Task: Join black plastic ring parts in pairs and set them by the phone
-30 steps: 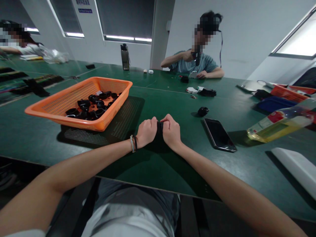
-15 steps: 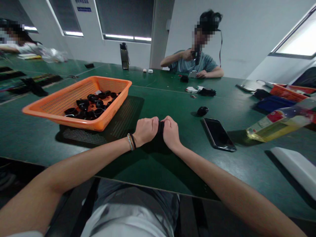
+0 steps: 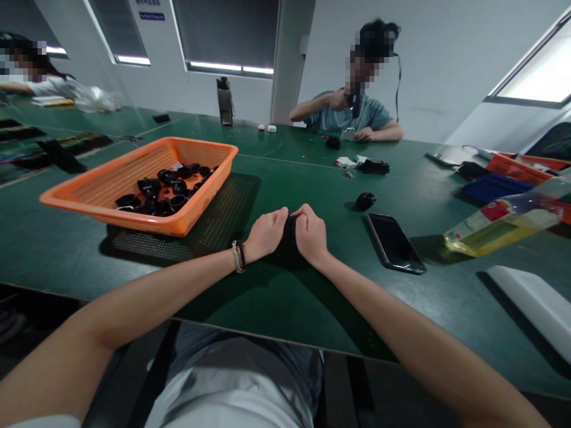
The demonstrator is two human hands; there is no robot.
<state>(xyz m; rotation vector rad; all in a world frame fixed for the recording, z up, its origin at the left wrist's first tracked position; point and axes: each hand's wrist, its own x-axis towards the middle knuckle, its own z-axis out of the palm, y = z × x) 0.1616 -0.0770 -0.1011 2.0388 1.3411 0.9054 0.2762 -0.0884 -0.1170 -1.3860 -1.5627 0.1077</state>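
Both hands meet just above the worktop [image 3: 289, 172], close in front of the wearer. The left hand [image 3: 267, 233] and the right hand [image 3: 311, 235] are curled into loose fists, knuckles facing one another. Each grip appears closed on one side of a dark piece [image 3: 292, 229], which sits in the narrow gap between them; the fingers hide most of it, so its shape cannot be told. It is probably light, and opposite sides look the sensible place to take hold, one per hand. Whether it is stiff or yielding is unclear; a smooth, dark surface might slip a little under hard pressure, though it does not look fragile.

Reading the clock from the hands, with twelve straight across the worktop: a white block [image 3: 530, 306] lies at four o'clock. A phone [image 3: 395, 242], screen up, lies near the right hand at three, likely the first thing a wide swing would knock. Past it, also at three, is a bottle of yellow liquid [image 3: 499, 223]. At ten o'clock an orange basket [image 3: 178, 224] holds glossy black parts [image 3: 149, 189]; its near corner limits the left hand's outward room. A small black part [image 3: 366, 201] sits alone at two. Farther off at one o'clock is a black bundle [image 3: 373, 166], with a co-worker [image 3: 363, 113] seated beyond it. A dark drink bottle [image 3: 225, 102] stands at eleven.
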